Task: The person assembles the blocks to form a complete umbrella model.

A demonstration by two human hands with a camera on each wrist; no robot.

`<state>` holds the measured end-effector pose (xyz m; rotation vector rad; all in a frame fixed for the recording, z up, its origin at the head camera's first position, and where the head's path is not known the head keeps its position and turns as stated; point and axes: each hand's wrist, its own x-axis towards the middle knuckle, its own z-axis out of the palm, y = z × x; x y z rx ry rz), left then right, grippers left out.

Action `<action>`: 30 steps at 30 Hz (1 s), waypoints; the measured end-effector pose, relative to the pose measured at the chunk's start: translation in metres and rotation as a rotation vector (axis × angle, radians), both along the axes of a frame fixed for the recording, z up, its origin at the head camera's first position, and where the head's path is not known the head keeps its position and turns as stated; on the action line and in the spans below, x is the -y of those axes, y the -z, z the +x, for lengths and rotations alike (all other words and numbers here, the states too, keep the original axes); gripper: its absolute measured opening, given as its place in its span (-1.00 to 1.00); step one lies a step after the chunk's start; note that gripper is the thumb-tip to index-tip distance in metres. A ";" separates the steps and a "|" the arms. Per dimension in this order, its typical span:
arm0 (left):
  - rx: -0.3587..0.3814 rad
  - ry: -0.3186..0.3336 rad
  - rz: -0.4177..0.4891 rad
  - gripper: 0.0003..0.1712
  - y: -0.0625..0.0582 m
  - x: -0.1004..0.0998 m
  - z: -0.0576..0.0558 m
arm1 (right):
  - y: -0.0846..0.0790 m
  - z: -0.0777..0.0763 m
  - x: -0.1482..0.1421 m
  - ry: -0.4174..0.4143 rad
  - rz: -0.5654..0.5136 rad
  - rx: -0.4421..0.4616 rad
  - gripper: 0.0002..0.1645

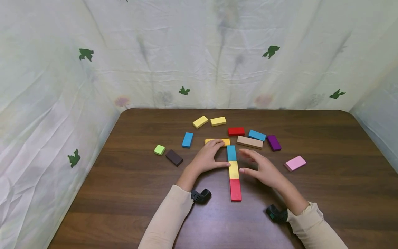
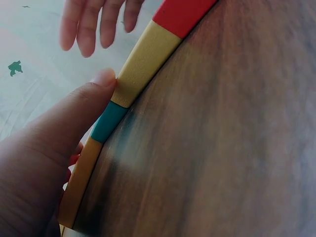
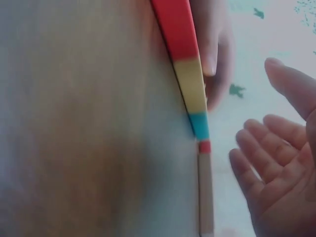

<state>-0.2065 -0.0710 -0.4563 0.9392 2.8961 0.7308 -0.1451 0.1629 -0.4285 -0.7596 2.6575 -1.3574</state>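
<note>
A straight row of wooden blocks lies in the middle of the table: a red block (image 1: 235,190) nearest, then a yellow block (image 1: 234,170), then a blue block (image 1: 231,153). At its far end an orange block (image 1: 226,142) lies crosswise, reaching left. My left hand (image 1: 209,157) is spread on the left side, its fingers over the orange block and its thumb tip at the yellow block's edge. To the right of the row, my right hand (image 1: 261,168) hovers with fingers apart and nothing in it; its palm (image 3: 291,192) shows in the right wrist view.
Beyond the row lie two yellow blocks (image 1: 218,121), a red block (image 1: 236,131), a blue block (image 1: 257,135) and a tan block (image 1: 250,142). Purple (image 1: 274,143) and pink (image 1: 295,163) blocks sit right; blue (image 1: 187,140), green (image 1: 159,149) and dark brown (image 1: 174,157) blocks sit left.
</note>
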 end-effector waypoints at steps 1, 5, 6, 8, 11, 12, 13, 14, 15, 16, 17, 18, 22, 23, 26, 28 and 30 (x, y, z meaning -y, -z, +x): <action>0.001 0.001 0.002 -0.04 0.000 0.000 0.000 | -0.001 -0.002 -0.001 0.011 0.001 -0.008 -0.23; 0.006 0.004 0.006 -0.04 0.000 0.000 0.001 | -0.005 -0.010 -0.006 0.031 0.000 -0.037 -0.26; 0.008 0.004 0.004 -0.04 0.000 0.000 0.001 | -0.005 -0.012 -0.007 0.037 0.001 -0.036 -0.27; 0.007 0.003 0.002 -0.04 0.000 0.000 0.001 | -0.008 -0.017 -0.009 0.048 0.004 -0.023 -0.27; 0.005 -0.001 0.001 -0.04 0.001 0.000 0.001 | -0.011 -0.025 -0.012 0.071 0.007 -0.003 -0.26; 0.006 -0.002 0.000 -0.04 0.001 0.000 0.000 | -0.011 -0.028 -0.013 0.080 0.009 0.003 -0.26; 0.006 -0.003 0.001 -0.05 0.001 0.000 0.000 | -0.012 -0.032 -0.014 0.090 0.015 0.000 -0.27; 0.007 -0.004 0.001 -0.05 0.001 0.000 0.000 | -0.011 -0.035 -0.015 0.099 0.020 -0.008 -0.28; 0.007 -0.006 0.001 -0.05 0.001 0.000 0.000 | -0.010 -0.038 -0.016 0.109 0.020 -0.019 -0.29; 0.006 -0.005 0.001 -0.05 0.001 0.000 0.000 | -0.009 -0.041 -0.017 0.118 0.022 -0.033 -0.30; 0.005 -0.005 0.000 -0.05 0.001 0.000 0.000 | -0.008 -0.043 -0.018 0.126 0.022 -0.044 -0.31; 0.004 -0.006 -0.004 -0.05 0.001 0.000 0.000 | -0.007 -0.046 -0.019 0.133 0.019 -0.054 -0.32; -0.006 -0.005 -0.004 -0.05 0.002 0.000 0.000 | -0.003 -0.053 -0.023 0.141 0.011 -0.087 -0.33; -0.008 -0.004 -0.004 -0.05 0.002 0.000 0.000 | -0.002 -0.055 -0.024 0.143 0.010 -0.086 -0.33; -0.011 -0.003 0.002 -0.05 0.002 0.000 0.000 | 0.002 -0.060 -0.026 0.148 0.020 -0.084 -0.33; -0.011 -0.003 0.004 -0.05 0.002 0.000 0.000 | 0.005 -0.063 -0.027 0.156 0.026 -0.077 -0.34; -0.008 -0.003 0.005 -0.05 0.002 0.000 0.000 | 0.008 -0.066 -0.029 0.160 0.035 -0.075 -0.35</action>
